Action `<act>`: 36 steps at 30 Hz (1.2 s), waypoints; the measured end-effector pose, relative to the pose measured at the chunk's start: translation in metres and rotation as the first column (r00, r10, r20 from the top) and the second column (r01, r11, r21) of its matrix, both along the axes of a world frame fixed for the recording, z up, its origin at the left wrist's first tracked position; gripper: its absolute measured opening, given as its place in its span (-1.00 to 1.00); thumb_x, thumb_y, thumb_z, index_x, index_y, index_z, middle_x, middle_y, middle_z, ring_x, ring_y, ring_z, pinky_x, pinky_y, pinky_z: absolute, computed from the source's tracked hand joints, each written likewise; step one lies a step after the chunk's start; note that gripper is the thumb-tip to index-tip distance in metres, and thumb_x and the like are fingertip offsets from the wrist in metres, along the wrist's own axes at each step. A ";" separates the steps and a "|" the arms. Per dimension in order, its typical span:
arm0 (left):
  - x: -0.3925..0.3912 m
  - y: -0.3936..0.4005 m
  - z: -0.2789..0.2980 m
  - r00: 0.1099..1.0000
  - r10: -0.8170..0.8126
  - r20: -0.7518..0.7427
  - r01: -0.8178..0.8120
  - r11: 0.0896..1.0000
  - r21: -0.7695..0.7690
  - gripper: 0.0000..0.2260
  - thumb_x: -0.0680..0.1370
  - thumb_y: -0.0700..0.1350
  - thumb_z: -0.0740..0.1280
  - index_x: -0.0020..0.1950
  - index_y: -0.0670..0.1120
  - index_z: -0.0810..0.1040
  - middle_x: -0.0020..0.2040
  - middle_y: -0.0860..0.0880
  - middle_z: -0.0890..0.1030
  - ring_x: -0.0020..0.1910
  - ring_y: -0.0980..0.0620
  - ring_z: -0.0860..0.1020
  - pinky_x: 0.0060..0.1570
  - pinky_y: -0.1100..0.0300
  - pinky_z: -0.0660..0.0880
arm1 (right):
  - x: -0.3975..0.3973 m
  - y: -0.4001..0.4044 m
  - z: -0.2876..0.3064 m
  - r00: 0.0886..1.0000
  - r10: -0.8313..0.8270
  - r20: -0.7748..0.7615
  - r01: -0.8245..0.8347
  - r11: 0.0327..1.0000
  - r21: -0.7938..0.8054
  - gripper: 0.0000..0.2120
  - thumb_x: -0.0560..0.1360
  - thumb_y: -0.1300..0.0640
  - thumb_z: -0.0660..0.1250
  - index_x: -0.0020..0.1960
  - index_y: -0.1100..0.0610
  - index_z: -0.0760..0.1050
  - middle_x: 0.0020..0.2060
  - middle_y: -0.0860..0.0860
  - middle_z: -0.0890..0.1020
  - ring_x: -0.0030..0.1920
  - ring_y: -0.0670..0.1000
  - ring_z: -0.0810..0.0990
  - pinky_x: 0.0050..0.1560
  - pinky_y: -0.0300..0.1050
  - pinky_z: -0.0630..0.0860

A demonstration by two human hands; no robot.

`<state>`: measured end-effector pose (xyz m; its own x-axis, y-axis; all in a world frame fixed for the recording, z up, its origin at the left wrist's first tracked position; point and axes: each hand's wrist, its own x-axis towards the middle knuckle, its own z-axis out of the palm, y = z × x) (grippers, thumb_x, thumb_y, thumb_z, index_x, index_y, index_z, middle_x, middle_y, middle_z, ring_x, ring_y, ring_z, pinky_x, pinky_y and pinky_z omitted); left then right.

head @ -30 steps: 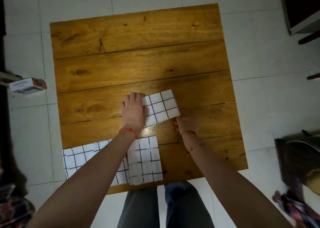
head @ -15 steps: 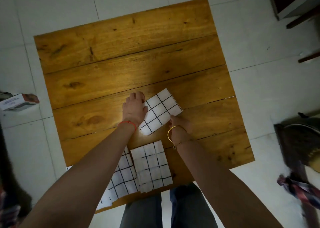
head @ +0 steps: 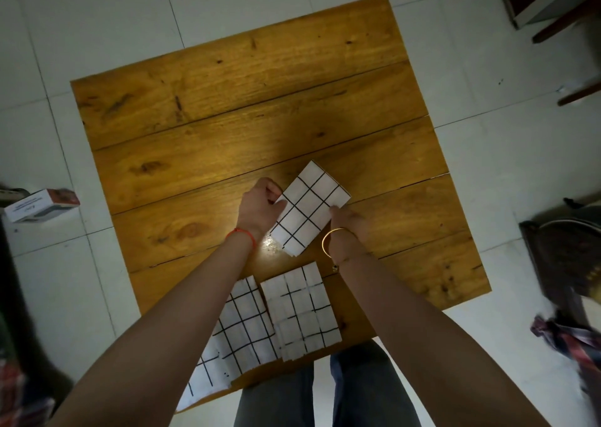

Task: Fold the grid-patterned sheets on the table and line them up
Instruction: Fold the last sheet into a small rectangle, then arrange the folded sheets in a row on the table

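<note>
- A folded grid sheet [head: 309, 209] sits tilted near the middle of the wooden table [head: 227, 101], held between both hands.
- The left hand [head: 258, 207] pinches the sheet's left edge, fingers curled; a red string circles that wrist.
- The right hand [head: 348, 223] grips the sheet's right edge, a gold bangle on the wrist.
- A folded stack [head: 300, 311] lies at the table's near edge.
- An unfolded grid sheet [head: 239, 332] lies just left of the stack, touching it and partly under the left forearm.
- A small box [head: 42, 205] lies on the tiled floor to the left.
</note>
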<state>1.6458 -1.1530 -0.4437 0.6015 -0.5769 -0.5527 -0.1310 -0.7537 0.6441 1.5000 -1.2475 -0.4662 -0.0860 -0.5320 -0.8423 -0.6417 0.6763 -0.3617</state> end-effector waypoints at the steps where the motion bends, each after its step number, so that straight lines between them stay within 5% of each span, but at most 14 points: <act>1: -0.001 0.001 0.002 0.998 0.047 -0.044 -0.049 0.998 -0.029 -0.84 0.47 -0.23 0.42 0.00 -0.09 0.52 -0.25 0.09 0.48 -0.21 0.11 0.48 -0.26 0.49 0.38 | -0.004 -0.001 0.001 0.999 -0.034 0.018 0.034 0.999 -0.032 -0.82 0.60 0.08 0.16 0.08 0.10 0.50 -0.06 0.04 0.51 -0.14 -0.01 0.42 -0.43 -0.42 0.27; 4: -0.006 0.003 0.012 0.970 0.129 -0.206 -0.145 0.987 -0.064 -0.74 0.50 -0.21 0.40 0.19 -0.10 0.55 -0.22 0.09 0.49 -0.11 0.08 0.50 -0.05 0.30 0.48 | -0.006 0.002 0.014 0.995 -0.076 0.059 0.082 0.990 -0.115 -0.77 0.51 0.08 0.31 -0.29 0.01 0.35 -0.31 -0.08 0.42 -0.32 -0.13 0.39 -0.12 -0.28 0.41; 6: -0.011 0.004 0.020 0.940 0.162 -0.301 -0.188 0.981 -0.058 -0.70 0.52 -0.18 0.39 0.25 -0.10 0.53 -0.11 0.06 0.53 -0.01 0.08 0.51 0.05 0.25 0.47 | -0.008 0.004 0.018 0.959 -0.233 0.160 0.252 0.962 -0.109 -0.81 0.44 0.13 0.40 -0.29 0.07 0.43 -0.31 -0.01 0.51 -0.20 -0.03 0.50 0.07 -0.02 0.54; 8: -0.019 0.007 0.028 0.892 0.212 -0.399 -0.267 0.960 -0.089 -0.74 0.53 -0.19 0.38 0.22 -0.10 0.54 -0.07 0.04 0.55 -0.05 0.14 0.51 -0.05 0.44 0.43 | -0.011 0.004 0.025 0.930 -0.291 0.226 0.300 0.954 -0.006 -0.86 0.40 0.09 0.45 -0.22 0.09 0.49 -0.21 0.04 0.56 -0.05 0.05 0.53 0.16 0.13 0.52; 10: -0.029 0.012 0.036 0.843 0.249 -0.477 -0.338 0.935 -0.107 -0.75 0.53 -0.20 0.38 0.20 -0.11 0.54 0.00 0.01 0.59 -0.02 0.14 0.54 -0.03 0.48 0.44 | -0.018 0.003 0.031 0.912 -0.315 0.263 0.299 0.949 0.101 -0.80 0.36 0.04 0.48 -0.10 0.08 0.53 -0.03 0.09 0.58 0.10 0.10 0.52 0.17 0.13 0.51; 14: -0.050 0.023 0.041 0.773 0.277 -0.571 -0.410 0.905 -0.115 -0.65 0.50 -0.16 0.41 0.28 -0.12 0.53 0.17 -0.12 0.61 0.19 -0.07 0.56 0.31 -0.02 0.43 | -0.036 0.006 0.034 0.860 -0.404 0.311 0.342 0.909 0.237 -0.70 0.39 0.12 0.47 0.07 0.15 0.49 -0.08 0.05 0.50 0.02 0.05 0.47 -0.19 -0.11 0.48; 19: -0.084 0.034 0.055 0.692 0.298 -0.658 -0.493 0.860 -0.128 -0.72 0.54 -0.19 0.35 0.25 -0.12 0.54 0.15 -0.17 0.63 0.14 -0.14 0.60 0.22 -0.07 0.51 | -0.063 0.015 0.040 0.885 -0.350 0.307 0.234 0.904 0.357 -0.86 0.46 0.16 0.40 -0.23 0.12 0.47 -0.44 -0.03 0.43 -0.40 -0.09 0.34 -0.28 -0.22 0.38; 23: -0.119 0.039 0.072 0.647 0.282 -0.708 -0.539 0.826 -0.163 -0.75 0.56 -0.21 0.32 0.24 -0.12 0.54 0.10 -0.13 0.65 0.00 -0.03 0.63 -0.09 0.17 0.57 | -0.089 0.023 0.046 0.858 -0.352 0.376 0.137 0.860 0.492 -0.73 0.48 0.06 0.37 0.11 0.18 0.53 -0.10 0.08 0.61 -0.01 0.04 0.56 -0.01 -0.07 0.52; 26: -0.148 0.046 0.076 0.681 0.321 -0.658 -0.559 0.809 -0.183 -0.78 0.57 -0.21 0.31 0.21 -0.13 0.55 -0.05 -0.06 0.66 -0.16 0.12 0.63 -0.22 0.30 0.52 | -0.111 0.025 0.046 0.893 -0.253 0.373 0.085 0.907 0.411 -0.72 0.45 0.07 0.41 0.06 0.22 0.55 0.00 0.14 0.63 0.06 0.11 0.58 0.18 0.07 0.52; 29: -0.177 0.055 0.066 0.753 0.419 -0.508 -0.556 0.817 -0.150 -0.82 0.56 -0.21 0.32 0.16 -0.12 0.56 -0.30 0.05 0.44 -0.40 0.23 0.43 -0.38 0.45 0.38 | -0.136 0.021 0.042 0.928 -0.137 0.345 0.044 0.964 0.263 -0.70 0.41 0.07 0.43 0.07 0.20 0.55 0.03 0.10 0.62 0.06 0.09 0.57 0.13 0.03 0.54; 32: -0.207 0.062 0.053 0.813 0.471 -0.342 -0.532 0.840 -0.108 -0.86 0.54 -0.21 0.34 0.10 -0.13 0.57 -0.29 0.06 0.40 -0.29 0.14 0.41 -0.23 0.40 0.39 | -0.160 0.016 0.046 0.941 0.070 0.331 -0.108 0.989 0.097 -0.92 0.47 0.07 0.37 -0.11 0.08 0.53 -0.04 0.11 0.60 0.00 0.09 0.55 0.14 0.05 0.52; 36: -0.243 0.071 0.045 0.871 0.474 -0.128 -0.482 0.876 -0.037 -0.93 0.51 -0.21 0.36 -0.04 -0.08 0.54 -0.32 0.09 0.46 -0.34 0.16 0.43 -0.20 0.29 0.36 | -0.183 0.014 0.045 0.911 0.352 0.215 -0.337 0.936 -0.102 -0.77 0.49 0.04 0.33 0.08 0.14 0.55 -0.08 0.05 0.59 -0.08 0.02 0.54 -0.17 -0.16 0.48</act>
<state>1.4027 -1.0819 -0.3983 0.7498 -0.2719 -0.6032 0.3094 -0.6617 0.6829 1.3170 -1.2336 -0.4209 0.3009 -0.5449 -0.7826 -0.7268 0.4003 -0.5582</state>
